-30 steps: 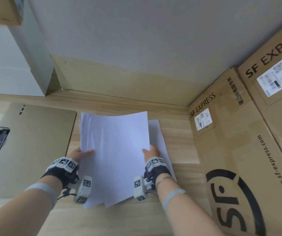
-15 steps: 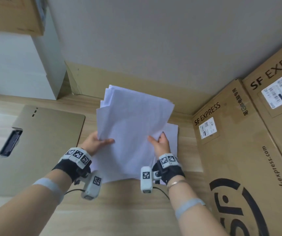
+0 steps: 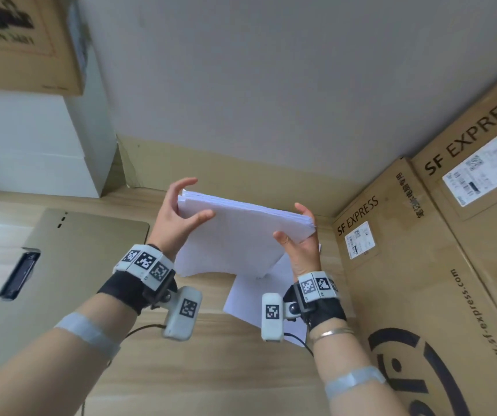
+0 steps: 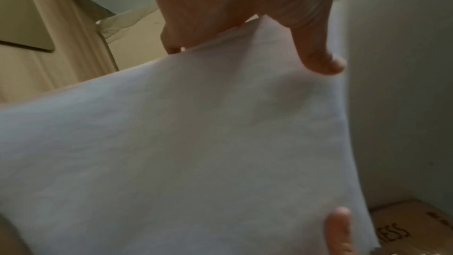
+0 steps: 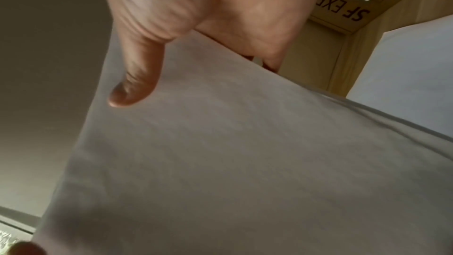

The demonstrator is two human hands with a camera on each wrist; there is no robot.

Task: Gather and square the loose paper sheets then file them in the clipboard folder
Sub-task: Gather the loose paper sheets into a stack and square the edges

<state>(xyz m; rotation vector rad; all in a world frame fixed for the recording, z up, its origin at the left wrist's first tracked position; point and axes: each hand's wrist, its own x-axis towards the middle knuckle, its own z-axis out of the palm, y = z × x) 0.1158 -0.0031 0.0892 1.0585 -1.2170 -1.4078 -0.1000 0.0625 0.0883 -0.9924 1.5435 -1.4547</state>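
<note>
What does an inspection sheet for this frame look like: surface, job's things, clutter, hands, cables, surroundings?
Surface: wooden table, light grain.
Job's things: paper stack held upright above the table, top edges uneven; one loose sheet flat beneath it; clipboard folder lying to the left, its clip at the left edge.
Clutter: nothing seen.
Hands: left hand and right hand grip the stack's opposite side edges.
Cables: thin black wire from the left wrist camera.
Surroundings: SF Express cartons on the right; grey wall behind.
</note>
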